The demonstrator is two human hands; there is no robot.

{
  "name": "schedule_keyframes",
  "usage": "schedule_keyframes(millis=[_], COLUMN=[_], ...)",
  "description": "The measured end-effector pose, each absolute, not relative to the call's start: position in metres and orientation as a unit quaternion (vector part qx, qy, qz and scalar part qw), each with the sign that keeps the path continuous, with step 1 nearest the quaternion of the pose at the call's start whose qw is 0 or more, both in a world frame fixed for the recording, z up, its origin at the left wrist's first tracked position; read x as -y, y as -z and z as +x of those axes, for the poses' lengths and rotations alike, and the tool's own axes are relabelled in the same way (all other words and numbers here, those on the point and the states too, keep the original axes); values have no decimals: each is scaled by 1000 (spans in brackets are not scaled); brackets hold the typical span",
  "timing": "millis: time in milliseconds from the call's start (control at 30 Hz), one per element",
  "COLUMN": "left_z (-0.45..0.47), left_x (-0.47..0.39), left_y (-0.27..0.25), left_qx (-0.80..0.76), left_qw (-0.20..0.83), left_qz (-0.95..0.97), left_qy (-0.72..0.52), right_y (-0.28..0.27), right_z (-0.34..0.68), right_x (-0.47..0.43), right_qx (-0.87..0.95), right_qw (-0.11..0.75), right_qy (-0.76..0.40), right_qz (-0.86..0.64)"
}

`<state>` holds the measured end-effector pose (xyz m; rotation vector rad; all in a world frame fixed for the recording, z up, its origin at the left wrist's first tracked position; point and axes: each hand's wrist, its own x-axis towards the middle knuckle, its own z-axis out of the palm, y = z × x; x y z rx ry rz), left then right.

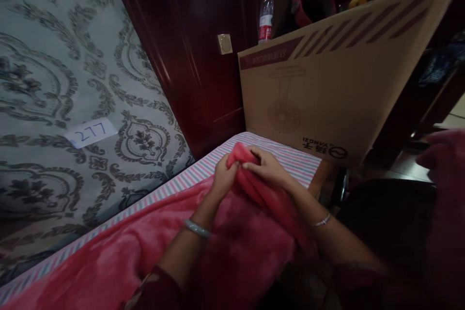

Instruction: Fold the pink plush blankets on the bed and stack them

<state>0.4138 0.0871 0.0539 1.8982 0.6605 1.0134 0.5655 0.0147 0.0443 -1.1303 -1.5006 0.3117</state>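
A fluffy pink-red blanket (174, 218) is spread over a striped sheet (290, 157) and reaches down toward my body. One bunched edge of it is lifted between my two hands near the far end of the sheet. My left hand (224, 177) is closed on that edge, with a jade-coloured bangle on its wrist. Beside it, my right hand (268, 167) pinches the same edge with thumb and fingers, a thin bracelet on its wrist. The fold hangs from the hands toward the lower right. Some fingertips are hidden in the cloth.
A large cardboard box (327, 92) stands at the far end, with a plastic bottle (266, 14) and a pink round container (300, 7) behind it. Patterned wallpaper (90, 53) bearing a paper label (92, 132) is on the left. A dark chair (385, 218) sits at right.
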Motion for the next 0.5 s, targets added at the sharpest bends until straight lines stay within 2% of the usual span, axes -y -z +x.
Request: schedule_keyframes(millis=[100,200,300,400,500], left_z=[375,329,281,237,199], left_x=[-87,-85,-83,-84,-91], left_y=[-79,-102,-112,-100,-70], left_qx=[-292,-309,-327,-362,-414], left_qw=[327,291,310,345,378], left_qz=[792,782,750,706,680], left_qy=[-426,-456,-484,-502,-473], right_y=[-1,42,70,84,92], right_z=[554,534,511,493,480], right_x=[1,15,32,50,66], right_qx=[631,627,625,630,662], right_qw=[542,524,522,514,486], right_qy=[-155,-188,-259,-338,-322], right_qz=[-532,-544,-519,-473,-472])
